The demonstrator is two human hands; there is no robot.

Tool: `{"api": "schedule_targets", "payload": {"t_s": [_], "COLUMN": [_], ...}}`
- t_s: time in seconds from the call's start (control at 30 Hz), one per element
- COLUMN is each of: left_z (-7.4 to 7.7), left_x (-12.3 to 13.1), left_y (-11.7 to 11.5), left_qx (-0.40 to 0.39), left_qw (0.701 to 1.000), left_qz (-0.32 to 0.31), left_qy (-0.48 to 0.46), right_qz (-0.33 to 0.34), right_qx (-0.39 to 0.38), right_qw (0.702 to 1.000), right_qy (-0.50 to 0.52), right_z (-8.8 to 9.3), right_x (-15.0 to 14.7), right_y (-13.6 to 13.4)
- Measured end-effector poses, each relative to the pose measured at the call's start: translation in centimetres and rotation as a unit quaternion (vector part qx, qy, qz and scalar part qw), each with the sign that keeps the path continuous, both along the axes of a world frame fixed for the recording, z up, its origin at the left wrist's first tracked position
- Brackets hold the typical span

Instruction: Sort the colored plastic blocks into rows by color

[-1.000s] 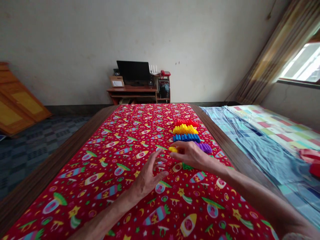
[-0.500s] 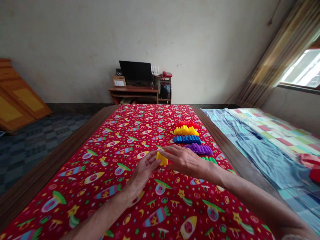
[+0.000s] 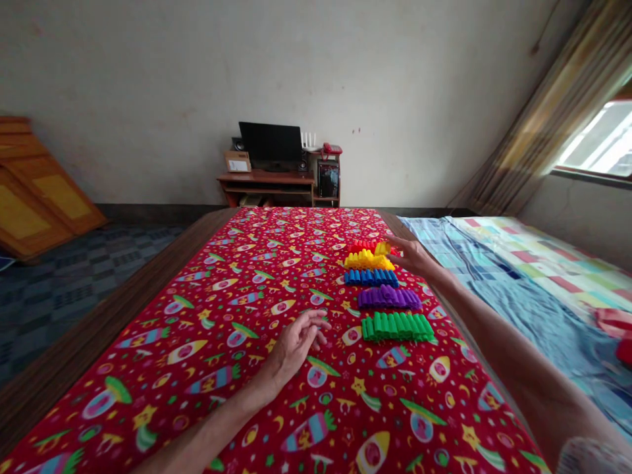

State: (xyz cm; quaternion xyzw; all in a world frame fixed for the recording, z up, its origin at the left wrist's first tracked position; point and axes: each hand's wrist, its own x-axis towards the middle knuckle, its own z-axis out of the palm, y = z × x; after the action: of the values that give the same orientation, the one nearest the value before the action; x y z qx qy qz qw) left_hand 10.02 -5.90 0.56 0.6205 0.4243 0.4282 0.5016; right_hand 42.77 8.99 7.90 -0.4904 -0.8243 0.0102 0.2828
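My right hand (image 3: 411,255) reaches to the far right of the red cloth, its fingertips closed on a small yellow block-like piece (image 3: 382,249). That piece is over the right end of the yellow row (image 3: 368,259), made of similar pieces; whether it touches the row cannot be made out. My left hand (image 3: 299,339) is over the middle of the cloth, fingers loosely stretched and holding nothing. Behind the yellow row lies a red row (image 3: 363,245), partly covered. Nearer to me come a blue row (image 3: 370,278), a purple row (image 3: 389,297) and a green row (image 3: 397,327).
A red cloth (image 3: 237,388) printed with rockets covers the dark wooden surface (image 3: 197,237). To the right is a bed with a blue and checked cover (image 3: 518,316). A desk (image 3: 266,176) with a monitor (image 3: 270,145) stands by the wall; a wooden cabinet (image 3: 44,191) is at left.
My right hand has moved away from my left, forward and right, carrying the yellow piece to the yellow row. My left hand has let go of it. The purple and green rows are now uncovered.
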Motion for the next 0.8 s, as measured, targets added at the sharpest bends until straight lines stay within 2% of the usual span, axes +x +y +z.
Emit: {"api": "schedule_targets", "payload": {"t_s": [0.13,0.27,0.53,0.67,0.8], "left_z": [-1.1,-1.1,-0.9,-0.8,-0.7], "left_x": [-0.3,-0.4,-0.5,-0.5,-0.4], "left_y": [0.5,0.4,0.3,0.3,0.3], "left_qx": [0.012,0.034,0.035,0.036,0.037], "left_qw": [1.000,0.998,0.998,0.998,0.997], "left_qz": [-0.001,-0.016,-0.026,-0.029,-0.029], "left_qy": [0.023,0.041,0.049,0.047,0.053], "right_qz": [0.006,0.044,0.071,0.048,-0.023], "right_qx": [-0.044,-0.091,-0.157,-0.132,-0.066], "right_qw": [0.998,0.994,0.982,0.985,0.983], "right_qy": [0.036,0.038,0.075,0.102,0.169], "right_z": [-1.4,-1.7,-1.9,-1.3,-0.4], "right_x": [1.4,1.2,1.6,2.1,2.4], "right_y": [2.2,2.8,3.1,2.2,-0.7]}}
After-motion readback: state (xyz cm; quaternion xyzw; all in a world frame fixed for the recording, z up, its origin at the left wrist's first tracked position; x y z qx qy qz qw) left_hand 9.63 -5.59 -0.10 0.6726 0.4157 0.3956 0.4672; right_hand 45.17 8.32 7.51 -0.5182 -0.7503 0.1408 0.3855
